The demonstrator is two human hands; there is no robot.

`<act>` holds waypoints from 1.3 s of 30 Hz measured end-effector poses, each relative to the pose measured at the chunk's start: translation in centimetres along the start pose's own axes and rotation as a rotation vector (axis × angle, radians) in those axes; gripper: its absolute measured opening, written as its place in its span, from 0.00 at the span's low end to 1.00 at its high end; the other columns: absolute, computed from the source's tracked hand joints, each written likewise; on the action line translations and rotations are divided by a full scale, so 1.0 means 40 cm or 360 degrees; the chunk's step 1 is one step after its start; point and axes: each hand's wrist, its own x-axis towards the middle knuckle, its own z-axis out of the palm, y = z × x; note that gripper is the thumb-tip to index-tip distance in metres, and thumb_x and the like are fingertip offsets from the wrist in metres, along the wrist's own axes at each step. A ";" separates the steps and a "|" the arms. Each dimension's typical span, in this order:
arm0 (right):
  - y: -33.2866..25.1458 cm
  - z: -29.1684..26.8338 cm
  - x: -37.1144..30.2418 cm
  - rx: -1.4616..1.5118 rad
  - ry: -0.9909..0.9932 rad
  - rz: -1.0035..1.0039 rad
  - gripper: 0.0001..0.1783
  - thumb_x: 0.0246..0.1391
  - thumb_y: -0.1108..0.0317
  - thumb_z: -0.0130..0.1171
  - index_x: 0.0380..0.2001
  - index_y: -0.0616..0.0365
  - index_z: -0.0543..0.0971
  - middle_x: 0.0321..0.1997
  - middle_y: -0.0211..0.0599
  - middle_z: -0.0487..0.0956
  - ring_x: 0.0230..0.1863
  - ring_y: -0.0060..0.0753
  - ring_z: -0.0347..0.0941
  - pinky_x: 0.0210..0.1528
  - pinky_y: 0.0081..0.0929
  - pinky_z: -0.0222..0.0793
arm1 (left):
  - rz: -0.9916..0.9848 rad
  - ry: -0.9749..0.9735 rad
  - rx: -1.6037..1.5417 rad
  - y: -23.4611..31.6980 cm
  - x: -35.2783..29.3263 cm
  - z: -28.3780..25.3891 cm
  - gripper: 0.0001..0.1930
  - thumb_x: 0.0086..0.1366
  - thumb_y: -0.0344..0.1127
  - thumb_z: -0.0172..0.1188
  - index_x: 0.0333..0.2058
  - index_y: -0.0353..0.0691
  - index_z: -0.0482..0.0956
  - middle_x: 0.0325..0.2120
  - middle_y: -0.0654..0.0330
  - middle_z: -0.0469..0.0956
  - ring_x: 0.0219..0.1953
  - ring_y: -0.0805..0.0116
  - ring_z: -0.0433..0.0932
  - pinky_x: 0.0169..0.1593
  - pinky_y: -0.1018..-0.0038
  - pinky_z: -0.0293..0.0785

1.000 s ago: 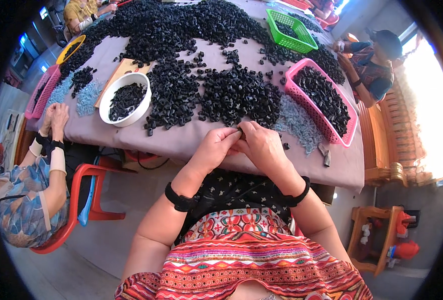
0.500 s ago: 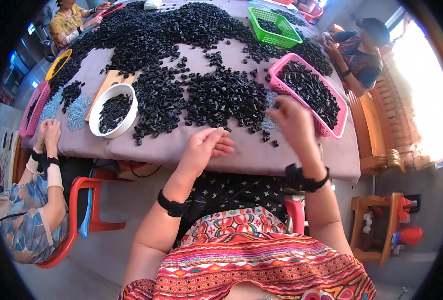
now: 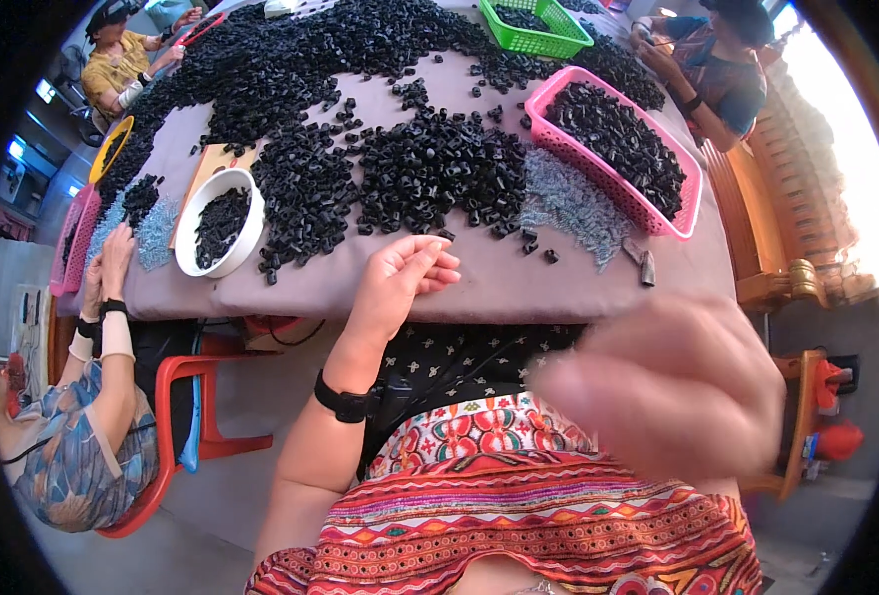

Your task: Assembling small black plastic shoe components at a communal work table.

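My left hand (image 3: 410, 273) hovers over the table's near edge, just below a heap of small black plastic pieces (image 3: 444, 178). Its thumb presses against the curled fingers; what the pinch holds, if anything, is too small to make out. My right hand (image 3: 667, 387) is raised close to the camera, off the near right edge of the table, smeared by motion so its fingers cannot be read. Beyond it lies a pile of small clear bluish pieces (image 3: 573, 203). A pink basket (image 3: 613, 198) filled with black parts stands beside that pile.
A white bowl (image 3: 187, 233) of black parts stands to the left on a flat board (image 3: 206, 169). Farther back is a green basket (image 3: 538, 42). A small grey object (image 3: 644, 266) lies near the right edge. Co-workers sit left, far left and right; a red chair (image 3: 167, 416) stands left.
My right hand has swung from beside the pink basket back toward the camera, uncovering the clear bluish pile. The left hand keeps its pinch. The view has shifted slightly.
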 end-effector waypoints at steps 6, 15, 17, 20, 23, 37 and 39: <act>-0.092 -0.025 0.061 -0.0005 -0.0188 0.0061 0.11 0.37 0.68 0.69 0.29 0.49 0.83 0.24 0.27 0.77 0.19 0.24 0.72 0.20 0.23 0.61 | -0.0013 -0.0051 0.0046 0.018 0.001 0.021 0.16 0.75 0.39 0.53 0.51 0.32 0.77 0.39 0.54 0.83 0.37 0.70 0.83 0.42 0.78 0.80; -0.135 0.050 0.119 -0.0304 -0.0213 0.0522 0.11 0.34 0.66 0.70 0.26 0.48 0.82 0.21 0.25 0.76 0.18 0.23 0.72 0.20 0.22 0.60 | -0.0043 -0.0049 0.0019 0.016 -0.014 0.001 0.15 0.75 0.37 0.53 0.51 0.33 0.78 0.39 0.55 0.83 0.38 0.70 0.83 0.42 0.78 0.79; -0.133 0.070 0.148 -0.0413 -0.0220 0.0667 0.11 0.34 0.65 0.71 0.26 0.48 0.82 0.21 0.24 0.75 0.18 0.23 0.72 0.20 0.21 0.60 | -0.0029 -0.0015 0.0021 0.015 -0.010 -0.001 0.15 0.75 0.37 0.53 0.50 0.33 0.78 0.39 0.55 0.83 0.37 0.70 0.84 0.41 0.79 0.80; -0.136 0.068 0.144 -0.0545 -0.0221 0.0880 0.11 0.33 0.65 0.71 0.25 0.47 0.81 0.20 0.23 0.75 0.18 0.22 0.71 0.20 0.21 0.59 | -0.0027 0.0018 0.0046 0.020 -0.012 -0.007 0.14 0.74 0.37 0.53 0.50 0.33 0.78 0.38 0.55 0.83 0.37 0.71 0.83 0.41 0.78 0.80; -0.204 0.033 0.102 -0.0640 -0.0234 0.1049 0.11 0.32 0.64 0.71 0.24 0.47 0.81 0.19 0.23 0.74 0.18 0.22 0.71 0.20 0.21 0.59 | -0.0008 -0.0035 0.0035 0.014 0.000 -0.006 0.14 0.74 0.37 0.54 0.50 0.33 0.78 0.39 0.55 0.83 0.38 0.70 0.83 0.42 0.78 0.80; 0.392 0.114 -0.294 -0.0614 -0.0422 0.1113 0.08 0.56 0.66 0.59 0.32 0.59 0.79 0.32 0.45 0.80 0.37 0.54 0.78 0.41 0.46 0.73 | 0.0006 0.0053 0.0519 0.028 -0.032 0.046 0.14 0.72 0.34 0.56 0.52 0.36 0.78 0.35 0.60 0.82 0.32 0.79 0.78 0.38 0.82 0.76; 0.414 0.121 -0.324 -0.0626 -0.0400 0.1150 0.09 0.56 0.65 0.60 0.34 0.59 0.79 0.33 0.45 0.80 0.38 0.54 0.78 0.42 0.46 0.73 | 0.0063 0.0081 0.0762 0.043 -0.030 0.061 0.13 0.71 0.32 0.57 0.51 0.36 0.79 0.34 0.61 0.81 0.30 0.79 0.77 0.37 0.82 0.76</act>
